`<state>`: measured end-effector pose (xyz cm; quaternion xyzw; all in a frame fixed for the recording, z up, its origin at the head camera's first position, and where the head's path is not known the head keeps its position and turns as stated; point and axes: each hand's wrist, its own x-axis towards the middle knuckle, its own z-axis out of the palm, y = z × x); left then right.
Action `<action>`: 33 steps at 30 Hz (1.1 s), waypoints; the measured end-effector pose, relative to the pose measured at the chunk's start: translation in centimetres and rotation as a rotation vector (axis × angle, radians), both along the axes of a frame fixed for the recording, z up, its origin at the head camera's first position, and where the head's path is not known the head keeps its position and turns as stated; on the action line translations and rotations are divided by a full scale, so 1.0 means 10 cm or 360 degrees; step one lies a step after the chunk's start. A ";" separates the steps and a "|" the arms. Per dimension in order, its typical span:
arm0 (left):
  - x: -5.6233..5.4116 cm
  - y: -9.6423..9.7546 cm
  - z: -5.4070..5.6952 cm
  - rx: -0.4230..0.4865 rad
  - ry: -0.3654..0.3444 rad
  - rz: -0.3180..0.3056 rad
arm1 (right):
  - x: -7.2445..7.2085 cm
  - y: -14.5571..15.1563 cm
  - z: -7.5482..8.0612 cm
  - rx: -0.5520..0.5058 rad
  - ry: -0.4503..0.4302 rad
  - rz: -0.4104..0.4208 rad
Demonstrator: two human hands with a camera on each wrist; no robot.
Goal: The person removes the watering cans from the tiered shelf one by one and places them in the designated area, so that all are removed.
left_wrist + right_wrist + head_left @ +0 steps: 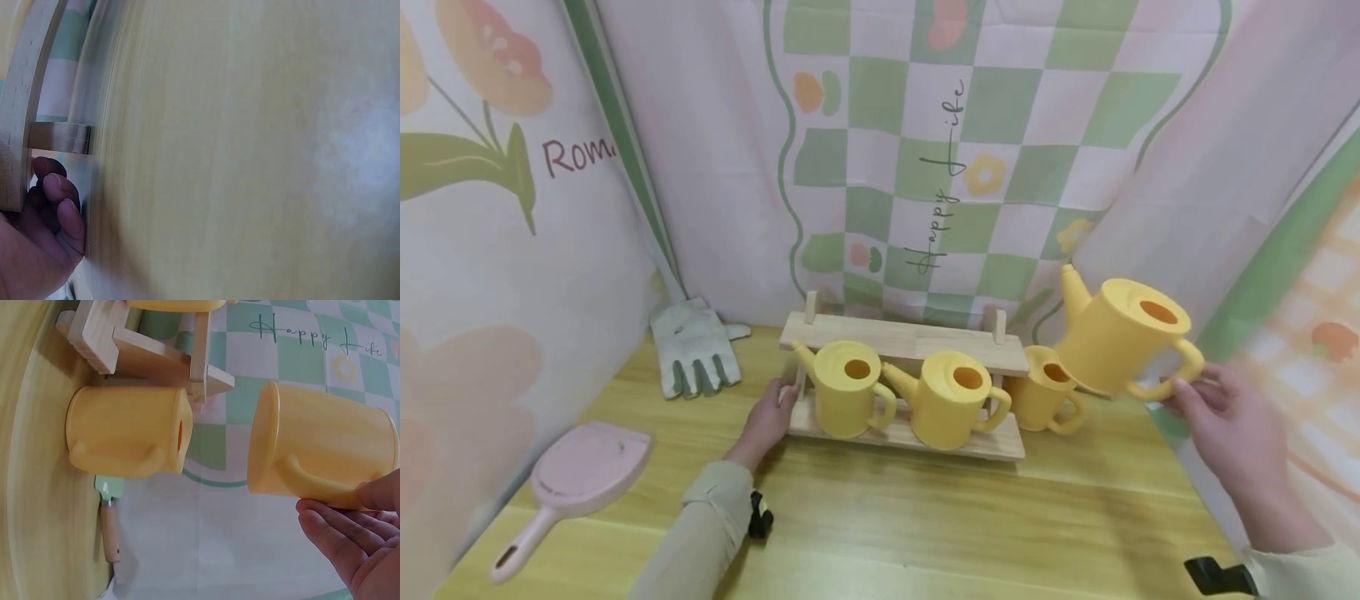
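My right hand [1240,425] pinches the handle of a yellow watering can [1123,333], held in the air right of a small two-tier wooden rack [917,333]. In the right wrist view, thumb and fingers meet on that handle. My left hand [767,421] grips the rack's left end; the left wrist view shows its curled fingers [72,219] by the plank's edge. Two more yellow watering cans, one left [842,400] and one right [946,408], stand on the lower shelf. Another yellow watering can [1037,408] stands on the table by the rack's right end, partly hidden.
A white-and-grey glove [696,346] lies at the table's back left. Nearer on the left is a pink dustpan [587,471]. Behind the standing can, a small green tool with a wooden handle [110,531] shows in the right wrist view. Patterned cloth [925,167] hangs behind the table.
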<state>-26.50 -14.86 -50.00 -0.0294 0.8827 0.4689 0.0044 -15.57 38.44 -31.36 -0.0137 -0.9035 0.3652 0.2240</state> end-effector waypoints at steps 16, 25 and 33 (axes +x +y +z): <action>0.00 -0.01 0.02 0.0002 -0.0031 -0.0005 | 0.00 0.31 -0.17 0.0082 -0.0020 -0.0170; 0.01 0.01 0.04 0.0002 -0.0024 -0.0002 | 0.01 0.48 -0.34 -0.0092 -0.0019 -0.0178; 0.00 0.00 0.01 0.0004 -0.0020 0.0005 | -0.03 0.60 -0.45 0.0001 -0.0147 -0.0240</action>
